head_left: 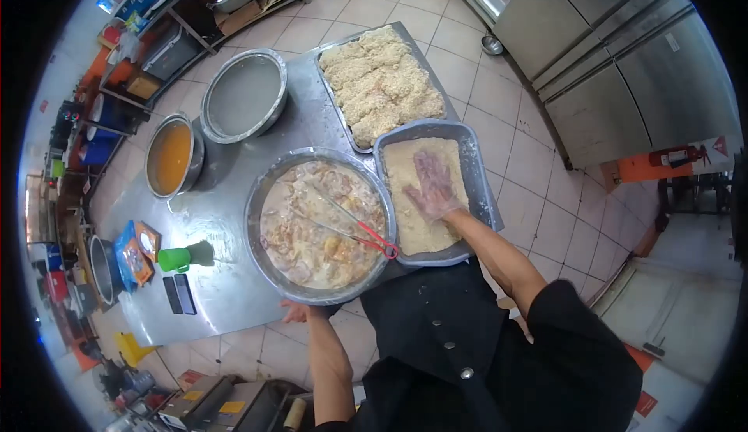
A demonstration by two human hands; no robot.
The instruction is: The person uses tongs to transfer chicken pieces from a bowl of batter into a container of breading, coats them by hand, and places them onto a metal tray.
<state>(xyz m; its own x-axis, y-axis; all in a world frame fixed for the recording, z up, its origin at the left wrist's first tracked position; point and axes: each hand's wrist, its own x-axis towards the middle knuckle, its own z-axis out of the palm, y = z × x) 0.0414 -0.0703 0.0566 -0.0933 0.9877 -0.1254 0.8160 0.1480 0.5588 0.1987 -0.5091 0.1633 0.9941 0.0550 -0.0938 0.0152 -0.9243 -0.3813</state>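
Note:
My right hand [432, 183], in a clear plastic glove, lies flat with fingers spread on pale breadcrumbs [401, 159] in a grey plastic tub [487, 198]. My left hand [295, 312] is at the table's near edge, just below the rim of a large metal bowl [251, 249]. Its visible fingers are stretched out, and the bowl partly covers it. Raw meat pieces in milky batter [300, 206] fill this bowl. Metal tongs with red handles [374, 237] rest across it, their handle end over the rim near the tub.
A tray of crumb-coated pieces [382, 81] stands beyond the tub. Left of the big bowl are a bowl of greyish liquid [245, 97], a bowl of orange liquid [173, 155], a green cup [174, 259], a dark phone [179, 295] and packets [136, 254]. Steel fridges [592, 58] line the right.

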